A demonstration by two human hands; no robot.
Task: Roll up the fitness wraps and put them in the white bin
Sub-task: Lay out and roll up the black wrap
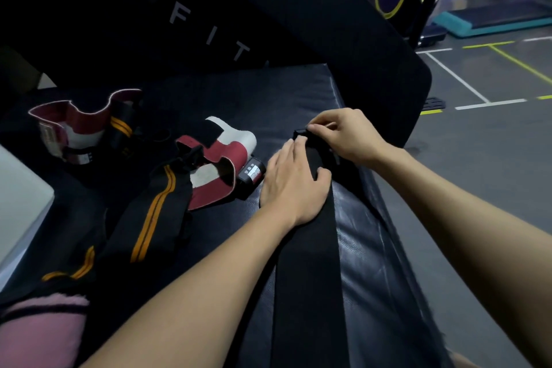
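White bin point(21, 203): I see its corner at far left, on the mat.
Striped wraps point(155, 212): heaped loose just beside it.
Left hand point(291, 185): fingers flat, pressing my black wrap point(307, 263).
Right hand point(346, 134): pinching the wrap's far end.

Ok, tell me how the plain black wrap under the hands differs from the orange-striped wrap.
The plain black wrap lies flat and straight on the black pad; the orange-striped wrap lies loose and crumpled. The left hand presses the plain one while the right hand pinches its far end; nothing touches the striped one. Both are long black bands, still unrolled.
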